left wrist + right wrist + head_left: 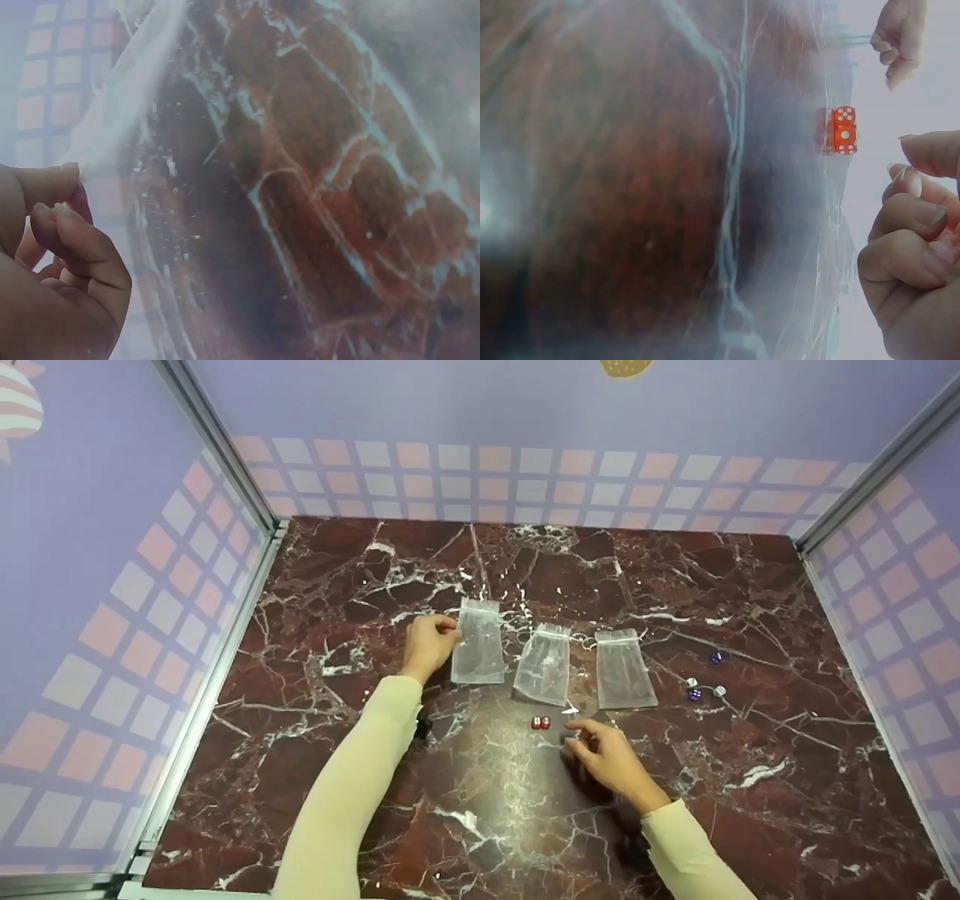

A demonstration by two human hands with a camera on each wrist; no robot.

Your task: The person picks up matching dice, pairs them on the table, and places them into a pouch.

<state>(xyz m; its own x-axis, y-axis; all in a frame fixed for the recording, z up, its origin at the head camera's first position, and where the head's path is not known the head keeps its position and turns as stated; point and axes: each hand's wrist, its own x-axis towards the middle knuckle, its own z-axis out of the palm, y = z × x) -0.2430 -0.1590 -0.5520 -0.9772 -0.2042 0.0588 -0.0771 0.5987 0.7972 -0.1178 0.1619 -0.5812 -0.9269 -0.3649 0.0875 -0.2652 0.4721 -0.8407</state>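
Note:
Three sheer white organza drawstring bags lie in a row on the table. The left bag has its left edge pinched between thumb and fingertips of my left hand; the left wrist view shows the same pinch on the pale fabric. Beside it are the middle bag and the right bag. Two red dice sit side by side below the middle bag. To their right hovers my right hand, fingers loosely bent and holding nothing. Apart from its fingertips, the red dice appear in the right wrist view.
On the right lie two blue dice, one farther back and one nearer, by two whitish dice. Panels with metal frame edges enclose the dark red marbled table at the back and sides.

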